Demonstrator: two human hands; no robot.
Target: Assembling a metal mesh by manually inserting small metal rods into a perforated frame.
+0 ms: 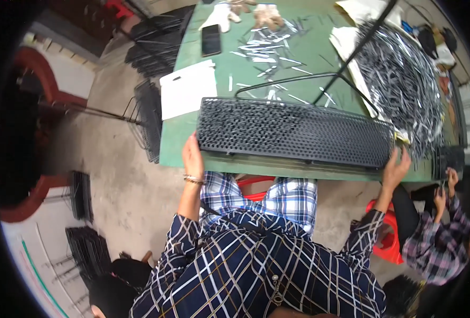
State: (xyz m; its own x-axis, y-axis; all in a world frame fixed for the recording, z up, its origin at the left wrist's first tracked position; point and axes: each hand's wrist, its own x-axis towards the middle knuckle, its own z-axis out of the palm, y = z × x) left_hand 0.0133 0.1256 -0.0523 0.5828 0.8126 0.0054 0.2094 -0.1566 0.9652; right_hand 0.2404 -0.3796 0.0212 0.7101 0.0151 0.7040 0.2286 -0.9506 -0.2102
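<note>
A long black mesh rack [298, 132] with a wire rim lies across the near edge of the green table [187, 143], and bent black rods rise from its far side. My left hand [192, 158] grips its left end, the fingers partly hidden behind the rim. At the right end, my right hand [396, 167] holds the near corner between thumb and fingers. Just beyond the rack, thin silvery strips [264, 47] lie scattered.
A large heap of dark strips [399, 79] fills the table's right side. A phone [211, 41], white paper [188, 89] and work gloves [268, 17] lie at the left and back. More black racks [149, 122] stand left. A co-worker [436, 238] sits at the right.
</note>
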